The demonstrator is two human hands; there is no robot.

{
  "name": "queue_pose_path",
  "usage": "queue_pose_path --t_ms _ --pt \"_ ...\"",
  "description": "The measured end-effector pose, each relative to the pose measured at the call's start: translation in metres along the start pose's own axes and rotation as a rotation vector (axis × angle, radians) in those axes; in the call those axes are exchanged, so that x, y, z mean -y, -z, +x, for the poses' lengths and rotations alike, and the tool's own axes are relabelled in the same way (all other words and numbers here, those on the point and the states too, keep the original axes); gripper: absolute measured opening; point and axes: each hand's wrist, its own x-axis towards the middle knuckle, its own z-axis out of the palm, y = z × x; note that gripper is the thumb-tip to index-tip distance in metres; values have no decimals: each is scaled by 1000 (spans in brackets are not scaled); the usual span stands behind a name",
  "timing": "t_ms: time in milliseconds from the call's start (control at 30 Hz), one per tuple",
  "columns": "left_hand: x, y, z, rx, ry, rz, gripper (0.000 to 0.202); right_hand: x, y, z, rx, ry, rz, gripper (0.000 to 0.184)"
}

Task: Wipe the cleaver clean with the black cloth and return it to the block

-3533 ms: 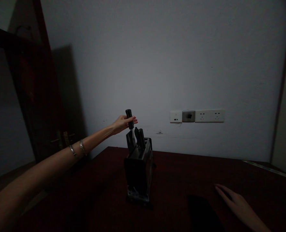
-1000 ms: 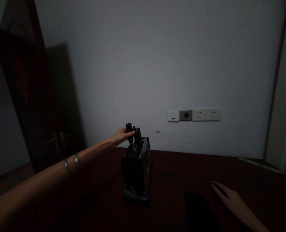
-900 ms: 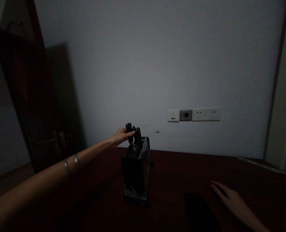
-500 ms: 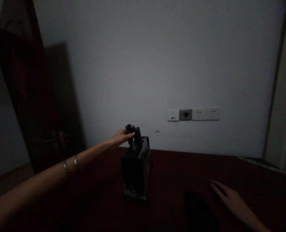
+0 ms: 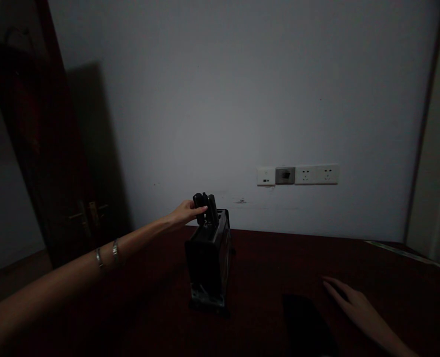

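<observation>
A dark knife block stands in the middle of a dark red table. Black knife handles stick out of its top. My left hand reaches across and is closed round the leftmost black knife handle, which sits low in the block. My right hand lies flat on the table at the lower right, fingers stretched out, holding nothing. It rests beside a flat dark object.
A pale wall stands right behind the table, with a row of white sockets and a switch. A dark wooden door with a brass handle is at the left. The room is dim.
My left hand has lowered the black-handled knife from above the block down into its slot. The right hand has stayed flat on the table.
</observation>
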Motion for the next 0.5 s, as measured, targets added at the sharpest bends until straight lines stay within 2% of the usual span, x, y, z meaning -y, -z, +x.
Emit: queue_pose_path --t_ms 167,500 --pt "3 1 0 17 -5 13 28 -1 1 0 -4 23 -6 46" --pt "8 0 -2 0 -6 49 27 5 1 -1 -7 11 -20 50"
